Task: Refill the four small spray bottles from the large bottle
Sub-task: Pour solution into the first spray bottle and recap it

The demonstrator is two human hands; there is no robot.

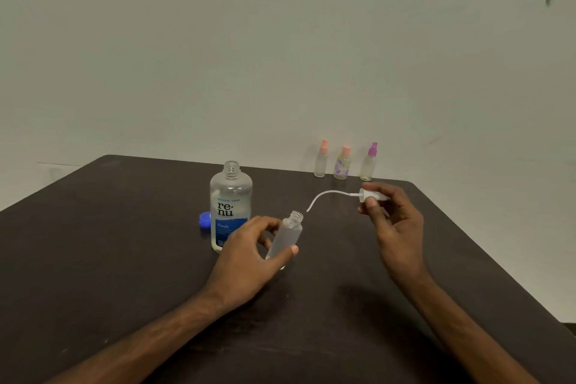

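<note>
While the left hand point(249, 246) curls its thumb and fingers around the lower body of a small frosted spray bottle point(288, 235), the right hand point(396, 221) pinches a white spray head point(372, 195) between thumb and fingertips. The small bottle is held just above a dark table point(124, 259), near its middle. It is tilted, with its open neck pointing up and to the right. A thin curved dip tube point(324, 196) trails from the spray head, and its tip hangs just beside the open mouth, outside it.

The small bottle looks like light, thin plastic that would probably give under a hard squeeze, so a grip around the body below the neck suits it. Whether it holds liquid cannot be told through the frosting. The dip tube seems limp and springy, so the spray head is best held by its collar.

Just left of the left hand stands the large bottle point(230, 206). It is uncapped, clear and mostly full, so it is likely heavy and easy to spill, and it is best gripped around its labelled waist. Its blue cap point(204, 220) lies beside it.

At the far edge, 3 capped spray bottles stand in a row, well apart from the hands: a peach-topped one point(321, 160), a flowered one point(343, 164) and a purple-topped one point(368, 164). Nothing lies between the hands and the large bottle.
</note>
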